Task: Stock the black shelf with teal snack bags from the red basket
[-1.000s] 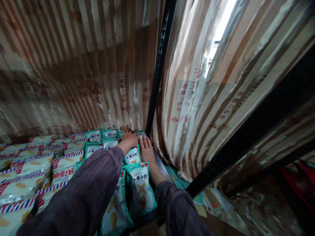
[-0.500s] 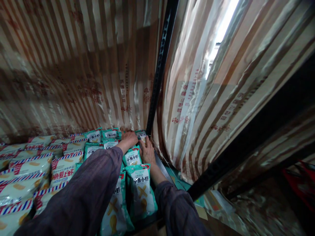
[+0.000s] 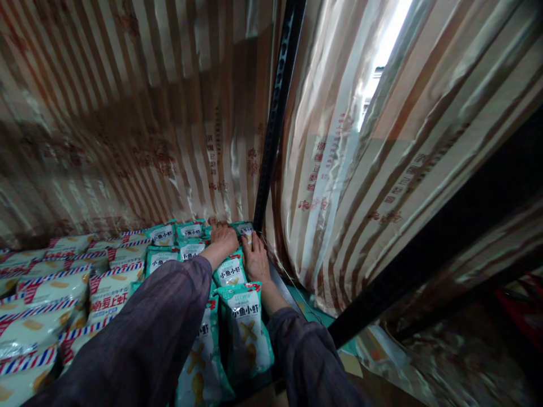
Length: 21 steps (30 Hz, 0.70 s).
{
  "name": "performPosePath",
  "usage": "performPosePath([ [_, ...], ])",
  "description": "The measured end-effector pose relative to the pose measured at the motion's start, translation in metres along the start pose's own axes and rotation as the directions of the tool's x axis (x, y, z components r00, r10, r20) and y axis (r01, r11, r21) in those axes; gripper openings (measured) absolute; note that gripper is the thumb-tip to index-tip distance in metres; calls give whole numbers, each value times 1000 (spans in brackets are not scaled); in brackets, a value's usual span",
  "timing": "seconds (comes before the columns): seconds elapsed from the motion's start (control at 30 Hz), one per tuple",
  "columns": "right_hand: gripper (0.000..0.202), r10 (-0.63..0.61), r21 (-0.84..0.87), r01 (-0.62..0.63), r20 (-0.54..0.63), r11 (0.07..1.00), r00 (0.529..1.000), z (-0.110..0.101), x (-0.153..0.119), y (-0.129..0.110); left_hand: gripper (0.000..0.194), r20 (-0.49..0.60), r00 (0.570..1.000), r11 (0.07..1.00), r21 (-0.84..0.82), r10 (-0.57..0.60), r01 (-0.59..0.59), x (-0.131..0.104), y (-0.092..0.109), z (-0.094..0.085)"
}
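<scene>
At the back corner of the shelf, my left hand (image 3: 224,239) lies over the back row of green-edged snack bags, its fingers stretched toward the curtain and their tips partly hidden. Close beside it, my right hand (image 3: 256,261) has its thumb and fingers around the lower part of a small green snack bag (image 3: 246,229) by the black post. Below my wrists are another green snack bag (image 3: 230,273) and a larger-looking one (image 3: 246,328) nearer to me, both upright with their printed fronts showing.
Red-and-blue striped snack packs (image 3: 55,316) fill the left side in rows. A black slotted post (image 3: 275,113) stands at the corner, and a dark beam (image 3: 382,271) slants across the right. Striped curtains (image 3: 169,113) hang behind. A thin wire (image 3: 292,280) runs along the shelf edge.
My left hand's fingers have shifted slightly over the back row. The right hand stays at the corner bag, its fingers a little changed. The view has moved slightly.
</scene>
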State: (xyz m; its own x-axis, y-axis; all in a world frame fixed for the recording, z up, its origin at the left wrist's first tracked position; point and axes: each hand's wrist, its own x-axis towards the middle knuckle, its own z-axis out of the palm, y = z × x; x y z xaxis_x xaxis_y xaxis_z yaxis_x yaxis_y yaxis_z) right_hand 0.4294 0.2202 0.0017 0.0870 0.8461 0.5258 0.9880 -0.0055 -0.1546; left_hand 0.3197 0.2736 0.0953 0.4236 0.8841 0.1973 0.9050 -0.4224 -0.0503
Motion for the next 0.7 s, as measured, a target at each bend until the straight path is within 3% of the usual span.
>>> performPosePath([
  [0.37,52,-34,-43,35,28,998,999,-11,0,-3,47,-4,999,999,-22,-45,45,2,-1,3],
  [0.53,52,-24,-56,26,34,998,999,-12,-1,-5,42,50,997,996,-70,-60,64,19,-12,0],
  [0.7,51,-18,-68,21,44,997,999,-15,-2,-7,36,119,993,993,-118,17,-3,38,-21,6],
])
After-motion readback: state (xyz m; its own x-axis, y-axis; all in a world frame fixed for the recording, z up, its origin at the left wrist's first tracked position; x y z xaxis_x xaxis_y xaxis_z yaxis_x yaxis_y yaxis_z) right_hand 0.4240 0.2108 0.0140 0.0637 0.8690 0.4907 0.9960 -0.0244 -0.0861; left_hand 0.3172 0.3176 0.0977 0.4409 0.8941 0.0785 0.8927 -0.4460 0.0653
